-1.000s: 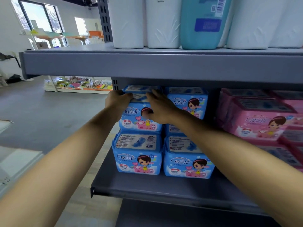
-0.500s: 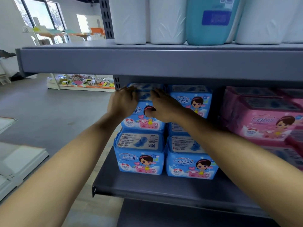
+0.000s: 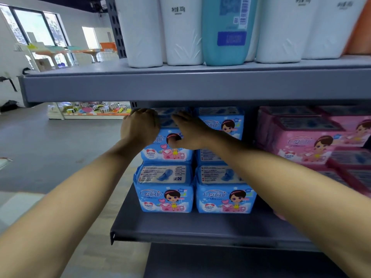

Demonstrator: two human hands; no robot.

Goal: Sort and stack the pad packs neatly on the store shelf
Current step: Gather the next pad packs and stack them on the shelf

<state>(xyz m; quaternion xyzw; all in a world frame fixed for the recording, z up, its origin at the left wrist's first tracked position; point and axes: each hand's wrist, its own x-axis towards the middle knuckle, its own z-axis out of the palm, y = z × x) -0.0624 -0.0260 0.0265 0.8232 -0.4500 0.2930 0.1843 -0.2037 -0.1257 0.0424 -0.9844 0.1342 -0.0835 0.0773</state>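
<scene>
Blue pad packs stand two high in two columns on the grey shelf. My left hand grips the top left corner of the upper left blue pack, fingers curled over its top. On the same pack's right side is my right hand, with fingers laid over the top and the thumb pressed on the front. Below it sits the lower left blue pack. The upper right blue pack and lower right blue pack stand beside them. Pink pad packs are piled to the right.
The upper shelf hangs close above the top packs and carries white rolls and a teal bottle. A bare strip of shelf lies in front of the blue packs. Open grey floor and a far display lie to the left.
Both hands have stayed on the upper left blue pack. My left hand has slid from its left side up onto the top corner, and the right hand's fingers reach further back over the top.
</scene>
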